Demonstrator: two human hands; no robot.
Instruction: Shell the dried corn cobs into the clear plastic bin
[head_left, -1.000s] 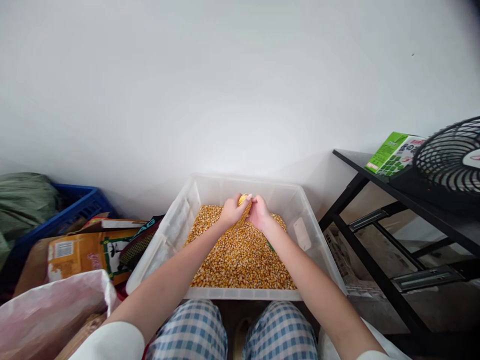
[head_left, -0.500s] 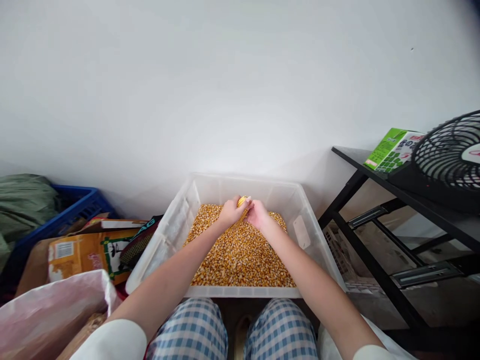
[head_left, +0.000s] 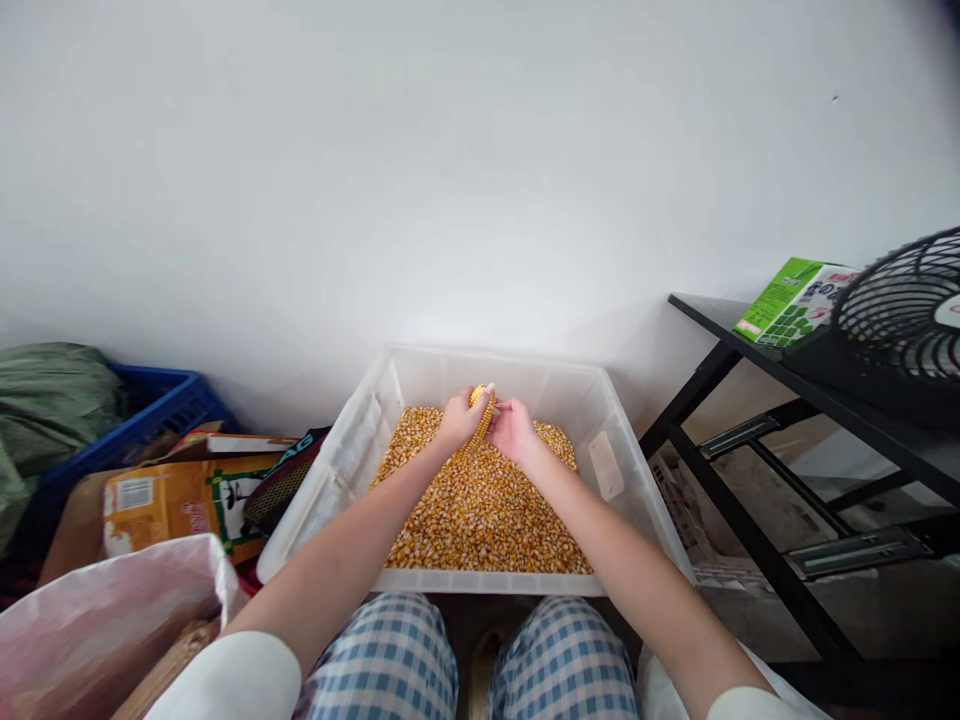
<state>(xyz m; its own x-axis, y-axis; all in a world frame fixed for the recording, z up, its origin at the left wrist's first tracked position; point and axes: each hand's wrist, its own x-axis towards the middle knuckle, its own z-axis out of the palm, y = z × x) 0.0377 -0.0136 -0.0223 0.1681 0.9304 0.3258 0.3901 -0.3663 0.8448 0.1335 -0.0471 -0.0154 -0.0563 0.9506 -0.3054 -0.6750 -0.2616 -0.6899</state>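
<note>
The fingers of the left hand are closed around a yellow corn cob, with the thumb lying along its upper part. The fingers of the right hand are bent and come to the right side of the same cob; I cannot tell whether they pinch it or only touch it. The cob is tilted, its rounded end showing above the left hand and its lower part pointing toward the person. It is over the loose kernels, which cover the bottom of a translucent plastic box. The box stands before the white wall, in front of the knees in checked trousers. To its left are an orange packet, a white sack and a blue crate. To its right, a black worktop carries a green-and-white carton and a fan.
</note>
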